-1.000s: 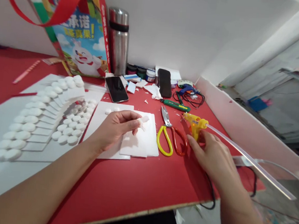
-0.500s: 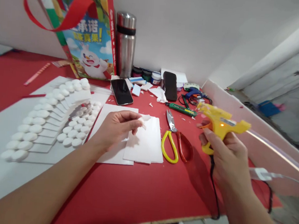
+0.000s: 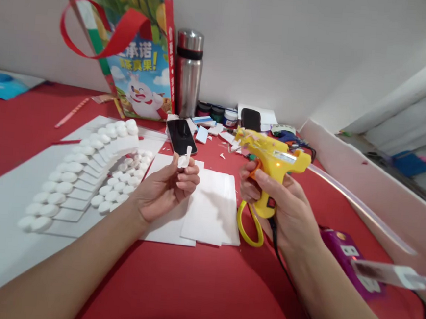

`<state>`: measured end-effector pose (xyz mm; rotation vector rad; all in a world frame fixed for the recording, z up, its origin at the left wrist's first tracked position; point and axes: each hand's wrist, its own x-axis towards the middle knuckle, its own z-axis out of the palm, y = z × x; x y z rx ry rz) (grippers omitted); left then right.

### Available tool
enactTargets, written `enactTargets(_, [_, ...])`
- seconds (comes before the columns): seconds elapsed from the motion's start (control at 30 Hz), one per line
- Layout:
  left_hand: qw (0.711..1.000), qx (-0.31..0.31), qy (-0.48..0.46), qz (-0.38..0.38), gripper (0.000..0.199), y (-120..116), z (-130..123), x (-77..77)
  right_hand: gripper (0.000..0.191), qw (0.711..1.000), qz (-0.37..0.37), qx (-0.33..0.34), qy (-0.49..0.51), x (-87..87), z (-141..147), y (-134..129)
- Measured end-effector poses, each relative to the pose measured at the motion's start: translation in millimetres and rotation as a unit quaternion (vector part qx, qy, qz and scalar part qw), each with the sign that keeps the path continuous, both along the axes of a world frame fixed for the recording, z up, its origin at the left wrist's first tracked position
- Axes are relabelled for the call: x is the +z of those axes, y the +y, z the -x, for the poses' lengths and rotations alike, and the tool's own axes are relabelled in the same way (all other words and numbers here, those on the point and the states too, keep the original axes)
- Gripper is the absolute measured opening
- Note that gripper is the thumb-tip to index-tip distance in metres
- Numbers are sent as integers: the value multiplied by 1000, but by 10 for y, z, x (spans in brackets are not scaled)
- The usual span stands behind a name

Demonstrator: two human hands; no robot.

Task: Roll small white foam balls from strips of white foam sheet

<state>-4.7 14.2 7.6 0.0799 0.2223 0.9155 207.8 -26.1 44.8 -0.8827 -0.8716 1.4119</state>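
Note:
Between thumb and fingers, my left hand point(image 3: 168, 188) pinches a small white paper piece point(image 3: 184, 160) with a narrow strip sticking up. My right hand point(image 3: 283, 204) grips a yellow hot glue gun point(image 3: 275, 164), its index finger at the orange trigger; an orange light glows on its side. The gun's nozzle points left toward the paper piece, with a gap between them. Below lie white sheets point(image 3: 212, 213). A yellow scissors handle point(image 3: 242, 230) shows beneath the gun; the rest is hidden. To the left stands a white curved stepped model point(image 3: 81, 196) edged with white round discs point(image 3: 55, 198).
Behind stand a picture bag point(image 3: 142, 75), a steel flask point(image 3: 188, 79) and paint jars point(image 3: 230, 117). One phone point(image 3: 181, 135) lies near paper scraps, another phone point(image 3: 250, 118) farther back. A purple box point(image 3: 342, 248) and cables lie at right, beside a pale raised edge point(image 3: 372, 191).
My right hand has brought the glue gun leftward, closer to my left hand. My left hand has turned, so the paper piece now points upward. The view has shifted slightly.

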Motion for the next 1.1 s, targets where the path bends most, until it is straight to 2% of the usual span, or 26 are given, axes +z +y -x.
enactTargets(0.07, [1000,3,4,-1,52,2,1,0,10,1000,6,22,-1,-50,-22,-10])
enactTargets(0.13, [999,1,34,-16,40,11,-5,-12,11,999,-8,39,-33,-98,-61,-45])
enactTargets(0.23, [984,25,154,-86,20,36,-18,-59,17,994,-27,48,-99,-129,-126,-116])
enactTargets(0.37, [913,105,344,-194,19,63,-28,-133,21,983,-39,19,-176,-111,-185,-176])
enactTargets(0.5, [848,160,440,-251,15,64,-34,-165,26,958,-56,40,-278,-145,-228,-183])
enactTargets(0.57, [827,172,464,-267,16,61,-39,-164,29,944,-63,51,-320,-188,-244,-184])
enactTargets(0.7, [813,176,481,-278,19,57,-47,-151,37,922,-53,50,-381,-265,-264,-198])
enactTargets(0.9, [778,183,519,-303,21,45,-27,-119,36,913,-49,42,-404,-241,-221,-212])
enactTargets(1.1, [774,184,520,-311,24,26,-46,-73,29,889,-90,33,-447,-199,-190,-205])
